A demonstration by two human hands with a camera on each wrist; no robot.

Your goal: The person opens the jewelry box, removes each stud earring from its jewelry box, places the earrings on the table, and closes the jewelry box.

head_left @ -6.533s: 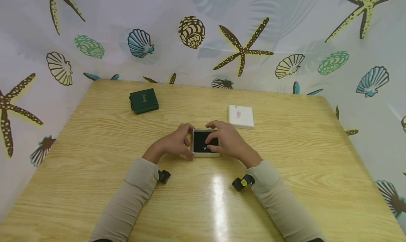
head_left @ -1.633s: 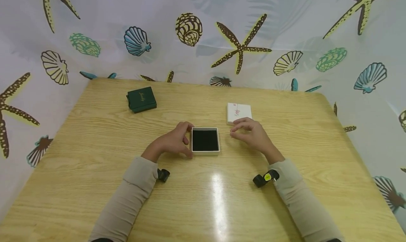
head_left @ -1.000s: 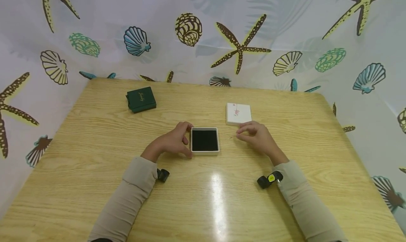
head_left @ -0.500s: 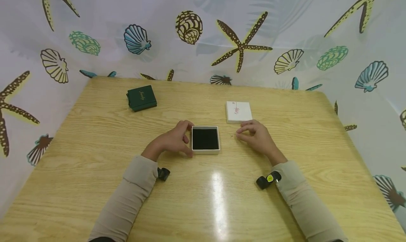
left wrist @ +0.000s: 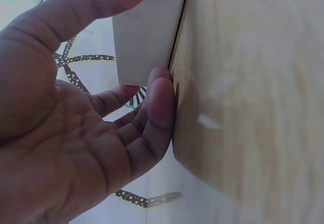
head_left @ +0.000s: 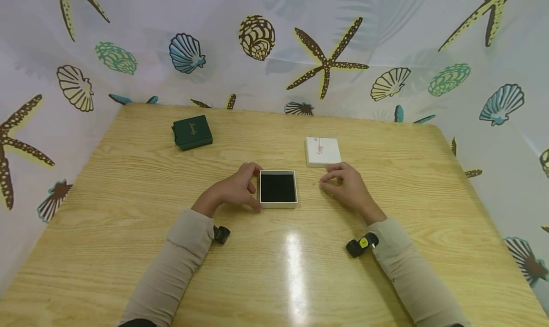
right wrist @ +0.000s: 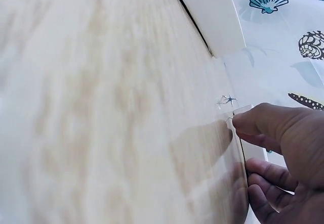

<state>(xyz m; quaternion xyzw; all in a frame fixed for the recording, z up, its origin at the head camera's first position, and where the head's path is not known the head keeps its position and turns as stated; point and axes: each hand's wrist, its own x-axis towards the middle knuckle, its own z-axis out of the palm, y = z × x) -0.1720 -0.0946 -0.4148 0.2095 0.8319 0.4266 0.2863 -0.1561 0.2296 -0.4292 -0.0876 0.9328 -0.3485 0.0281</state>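
An open white box (head_left: 279, 205) with a black insert (head_left: 278, 188) lies on the table. My left hand (head_left: 233, 189) grips the box's left side, thumb at one corner and fingers at the other; the left wrist view shows thumb and fingers (left wrist: 159, 102) against the white box wall (left wrist: 144, 42). My right hand (head_left: 348, 189), right of the box, pinches a thin strand between thumb and forefinger. A small silver star (right wrist: 230, 100) is just beyond those fingertips; whether it touches the table cannot be told. Its other fingers are near the white lid's front edge.
A white lid with a pink print (head_left: 322, 151) lies behind my right hand. At the back left is a dark green box (head_left: 193, 132) with gold lettering. A patterned cloth (head_left: 223, 79) rises behind the wooden table (head_left: 257, 270).
Earlier my right hand was over the box, with the star on the insert; hand and star are now right of it. My left hand has stayed at the box. The last half second shows hardly any motion.
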